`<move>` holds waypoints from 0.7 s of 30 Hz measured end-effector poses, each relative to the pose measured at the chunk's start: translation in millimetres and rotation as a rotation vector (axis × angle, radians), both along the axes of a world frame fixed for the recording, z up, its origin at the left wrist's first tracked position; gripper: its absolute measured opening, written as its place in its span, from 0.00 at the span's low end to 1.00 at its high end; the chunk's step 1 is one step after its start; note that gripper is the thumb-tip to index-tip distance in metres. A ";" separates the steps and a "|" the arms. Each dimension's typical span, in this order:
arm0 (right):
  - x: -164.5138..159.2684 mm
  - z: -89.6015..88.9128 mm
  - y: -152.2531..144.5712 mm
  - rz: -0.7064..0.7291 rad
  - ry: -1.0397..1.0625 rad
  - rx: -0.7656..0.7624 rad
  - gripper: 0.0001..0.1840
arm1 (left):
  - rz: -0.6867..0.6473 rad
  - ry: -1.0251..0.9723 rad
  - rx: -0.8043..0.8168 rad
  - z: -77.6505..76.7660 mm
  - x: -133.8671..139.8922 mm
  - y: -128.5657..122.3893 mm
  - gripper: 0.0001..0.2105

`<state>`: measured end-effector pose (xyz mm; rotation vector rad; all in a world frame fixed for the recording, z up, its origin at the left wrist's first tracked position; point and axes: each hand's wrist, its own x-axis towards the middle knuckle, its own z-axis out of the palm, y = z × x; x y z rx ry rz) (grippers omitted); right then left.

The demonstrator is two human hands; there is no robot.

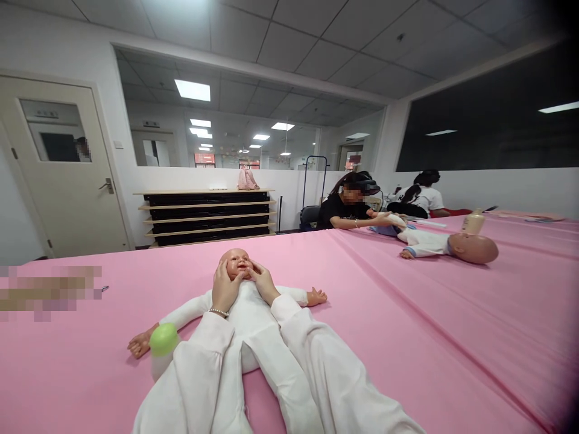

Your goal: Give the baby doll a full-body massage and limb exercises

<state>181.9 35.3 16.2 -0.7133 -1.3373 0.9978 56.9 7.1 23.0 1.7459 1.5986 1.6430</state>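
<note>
A baby doll [251, 307] with a white cloth body lies on its back in front of me, its head at the far end. My left hand [225, 287], with a beaded bracelet at the wrist, cups one cheek of the doll's head. On the other cheek rests my right hand [265, 282]. Both thumbs press near the mouth and chin, and the fingers curl around the sides of the face. The doll's arms stretch out to either side. By my left forearm stands a bottle with a green cap [164, 339], partly hidden by my sleeve.
A pink cloth [375, 337] covers the table. Across it, a person [344, 208] in black handles the legs of another doll [473, 247], near a beige bottle [473, 222]. Another person [423, 196] in white sits behind. A small metal object [105, 289] lies at left.
</note>
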 end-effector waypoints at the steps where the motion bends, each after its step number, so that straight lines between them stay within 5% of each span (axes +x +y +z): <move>1: -0.2 0.2 0.4 -0.005 0.002 -0.008 0.24 | -0.001 0.002 0.000 0.4 -0.4 -0.1 0.29; 6: -1.1 2.9 -1.8 0.008 0.028 0.006 0.24 | -0.024 -0.006 -0.010 3.6 -2.3 -1.6 0.22; 15: -1.1 2.3 -3.0 0.042 0.023 -0.022 0.30 | 0.025 0.053 -0.012 1.3 -0.4 -1.4 0.33; 21: -1.7 3.5 -2.3 0.044 0.042 -0.055 0.27 | 0.007 -0.005 -0.031 5.5 -2.1 -2.4 0.24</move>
